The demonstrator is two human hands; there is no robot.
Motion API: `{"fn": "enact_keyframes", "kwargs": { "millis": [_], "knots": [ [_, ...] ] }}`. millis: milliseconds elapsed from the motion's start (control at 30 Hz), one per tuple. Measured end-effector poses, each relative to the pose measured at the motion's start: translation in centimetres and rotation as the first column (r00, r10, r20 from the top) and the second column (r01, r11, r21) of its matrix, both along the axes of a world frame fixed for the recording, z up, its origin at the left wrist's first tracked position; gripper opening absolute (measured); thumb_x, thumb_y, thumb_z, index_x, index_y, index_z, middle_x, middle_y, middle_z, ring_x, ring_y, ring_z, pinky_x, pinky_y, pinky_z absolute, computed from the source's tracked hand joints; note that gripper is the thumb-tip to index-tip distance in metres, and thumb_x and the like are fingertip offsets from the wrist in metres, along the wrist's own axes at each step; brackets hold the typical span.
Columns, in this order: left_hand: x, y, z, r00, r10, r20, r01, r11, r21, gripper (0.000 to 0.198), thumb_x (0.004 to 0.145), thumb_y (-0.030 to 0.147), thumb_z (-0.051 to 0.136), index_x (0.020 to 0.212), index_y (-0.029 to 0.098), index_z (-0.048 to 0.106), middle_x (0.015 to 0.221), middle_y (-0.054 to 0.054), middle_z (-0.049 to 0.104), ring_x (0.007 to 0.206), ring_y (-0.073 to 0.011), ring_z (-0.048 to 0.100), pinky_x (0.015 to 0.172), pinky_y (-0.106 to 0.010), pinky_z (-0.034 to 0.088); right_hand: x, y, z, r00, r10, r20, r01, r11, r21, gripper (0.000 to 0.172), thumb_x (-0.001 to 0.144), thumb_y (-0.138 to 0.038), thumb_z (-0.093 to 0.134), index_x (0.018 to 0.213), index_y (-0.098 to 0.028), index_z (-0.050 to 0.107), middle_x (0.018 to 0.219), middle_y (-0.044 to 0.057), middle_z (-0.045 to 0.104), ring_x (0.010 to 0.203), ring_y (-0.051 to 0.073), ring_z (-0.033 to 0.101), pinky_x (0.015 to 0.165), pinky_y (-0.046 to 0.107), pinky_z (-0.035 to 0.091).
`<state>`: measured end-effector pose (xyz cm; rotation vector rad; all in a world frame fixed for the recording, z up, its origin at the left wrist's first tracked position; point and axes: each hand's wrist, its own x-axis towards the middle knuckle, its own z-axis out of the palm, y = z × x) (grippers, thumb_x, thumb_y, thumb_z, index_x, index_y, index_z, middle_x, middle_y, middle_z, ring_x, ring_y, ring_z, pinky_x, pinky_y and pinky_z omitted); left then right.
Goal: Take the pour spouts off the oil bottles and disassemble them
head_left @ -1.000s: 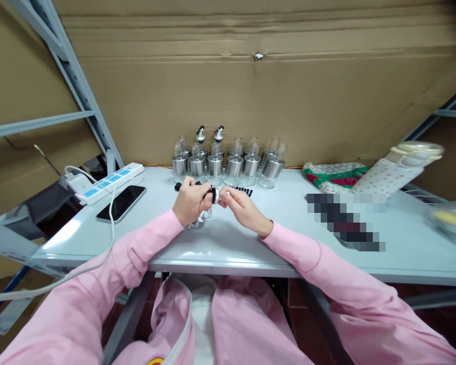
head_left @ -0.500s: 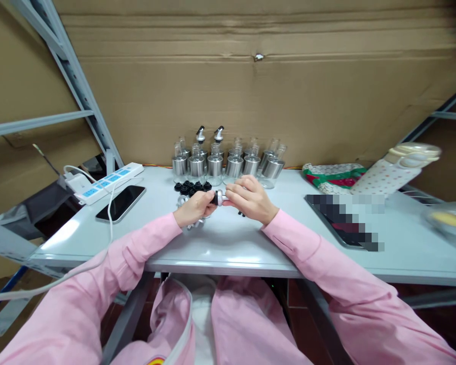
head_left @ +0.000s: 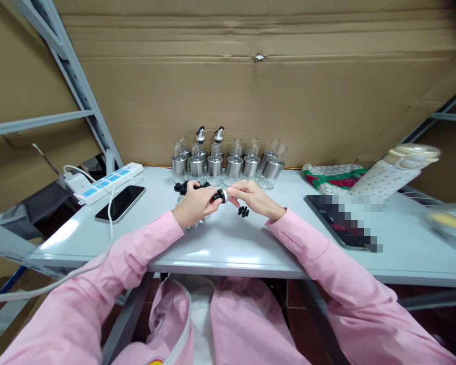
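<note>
Over the middle of the table, my left hand point(head_left: 196, 204) is closed around a black and silver stopper point(head_left: 222, 195). My right hand point(head_left: 253, 197) has its fingertips pinched at the silver end of that stopper. Below my right hand lies a small cluster of black pieces point(head_left: 243, 211). Black stopper rings point(head_left: 181, 187) sit behind my left hand, which partly hides them. Silver parts point(head_left: 197, 223) lie partly covered under my left hand. Several glass bottles with steel sleeves point(head_left: 215, 166) stand behind, two of them topped with silver and black pourers point(head_left: 219, 135).
A phone point(head_left: 120, 204) and a power strip point(head_left: 112, 181) with a white cable are at the left. To the right lie a dark tablet point(head_left: 336, 221), a dotted white container point(head_left: 391, 172), a patterned cloth point(head_left: 332, 177) and a bowl point(head_left: 452, 223). Cardboard point(head_left: 228, 91) stands behind the table.
My left hand has turned over the stopper, showing more of its black part. My right hand has shifted slightly right and its fingers have straightened, uncovering the small black pieces.
</note>
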<state>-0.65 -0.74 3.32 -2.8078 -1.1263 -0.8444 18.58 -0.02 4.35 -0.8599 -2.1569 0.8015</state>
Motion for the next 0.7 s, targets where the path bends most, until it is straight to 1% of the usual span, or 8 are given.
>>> {"fn": "enact_keyframes", "kwargs": {
  "millis": [67, 133, 200, 267, 333, 433, 533, 700],
  "knots": [
    [-0.2, -0.2, 0.3, 0.995, 0.009, -0.099, 0.01, 0.981, 0.194, 0.019, 0.085, 0.03, 0.039, 0.079, 0.016, 0.051, 0.078, -0.004, 0.059, 0.072, -0.0159, 0.051, 0.088, -0.045, 0.025, 0.0, 0.0, -0.1, 0.994, 0.031, -0.109, -0.06, 0.96, -0.274, 0.049, 0.083, -0.052, 0.044, 0.05, -0.016, 0.044, 0.044, -0.004, 0.042, 0.044, 0.008, 0.038, 0.054, 0.027, 0.03],
    [-0.5, -0.3, 0.5, 0.985, 0.017, -0.171, 0.04, 0.944, 0.328, 0.02, 0.086, 0.032, 0.04, 0.084, 0.016, 0.052, 0.087, -0.007, 0.061, 0.079, -0.0186, 0.053, 0.09, -0.046, 0.021, 0.1, 0.1, -0.2, 0.981, 0.045, -0.186, -0.132, 0.861, -0.491, 0.047, 0.08, -0.05, 0.049, 0.049, -0.018, 0.037, 0.042, -0.007, 0.033, 0.039, 0.005, 0.029, 0.048, 0.025, 0.025],
    [-0.7, -0.3, 0.6, 0.976, 0.022, -0.217, 0.066, 0.917, 0.393, 0.021, 0.087, 0.034, 0.04, 0.085, 0.018, 0.053, 0.089, -0.006, 0.061, 0.081, -0.019, 0.053, 0.09, -0.046, 0.019, 0.1, 0.2, -0.3, 0.968, 0.063, -0.245, -0.209, 0.744, -0.635, 0.045, 0.077, -0.047, 0.054, 0.051, -0.019, 0.032, 0.043, -0.009, 0.026, 0.039, 0.004, 0.023, 0.045, 0.024, 0.021],
    [-1.0, -0.2, 0.7, 0.974, 0.028, -0.224, 0.07, 0.905, 0.419, 0.023, 0.088, 0.036, 0.039, 0.085, 0.018, 0.053, 0.088, -0.006, 0.062, 0.081, -0.0189, 0.052, 0.089, -0.045, 0.018, 0.0, 0.2, -0.3, 0.954, 0.074, -0.29, -0.259, 0.686, -0.68, 0.044, 0.076, -0.046, 0.056, 0.053, -0.019, 0.031, 0.047, -0.009, 0.025, 0.04, 0.004, 0.022, 0.045, 0.023, 0.02],
    [-1.2, 0.0, 0.7, 0.983, 0.048, -0.176, 0.032, 0.904, 0.425, 0.026, 0.09, 0.036, 0.035, 0.084, 0.017, 0.053, 0.085, -0.005, 0.061, 0.079, -0.0184, 0.051, 0.087, -0.043, 0.019, -0.3, -0.1, -0.2, 0.94, 0.077, -0.332, -0.282, 0.724, -0.63, 0.041, 0.078, -0.049, 0.054, 0.056, -0.018, 0.036, 0.051, -0.008, 0.029, 0.044, 0.005, 0.026, 0.047, 0.024, 0.023],
    [-1.3, 0.2, 0.8, 0.996, 0.068, -0.055, -0.041, 0.915, 0.4, 0.033, 0.092, 0.032, 0.024, 0.078, 0.016, 0.049, 0.076, -0.004, 0.058, 0.072, -0.0166, 0.048, 0.08, -0.039, 0.021, -1.2, -0.9, -0.1, 0.93, 0.111, -0.35, -0.271, 0.85, -0.451, 0.039, 0.079, -0.052, 0.049, 0.064, -0.017, 0.043, 0.06, -0.004, 0.037, 0.052, 0.007, 0.033, 0.056, 0.026, 0.031],
    [-1.8, 0.4, 1.0, 0.995, 0.068, 0.079, -0.091, 0.933, 0.349, 0.037, 0.092, 0.027, 0.016, 0.068, 0.017, 0.043, 0.067, 0.0, 0.052, 0.064, -0.0141, 0.044, 0.075, -0.035, 0.022, -1.7, -1.4, 0.0, 0.975, 0.074, -0.207, -0.11, 0.98, -0.168, 0.038, 0.084, -0.051, 0.043, 0.066, -0.017, 0.045, 0.064, -0.002, 0.042, 0.061, 0.01, 0.039, 0.066, 0.028, 0.033],
    [-4.6, 2.0, 2.3, 0.882, 0.262, 0.392, -0.393, 0.867, 0.307, 0.033, 0.091, 0.025, 0.019, 0.061, 0.018, 0.032, 0.059, 0.003, 0.041, 0.058, -0.0129, 0.037, 0.072, -0.034, 0.022, -0.6, 0.0, -0.4, 0.946, -0.185, -0.265, 0.214, 0.973, 0.083, 0.034, 0.084, -0.049, 0.043, 0.084, -0.016, 0.05, 0.079, 0.003, 0.049, 0.072, 0.013, 0.044, 0.067, 0.027, 0.033]
  ]
}}
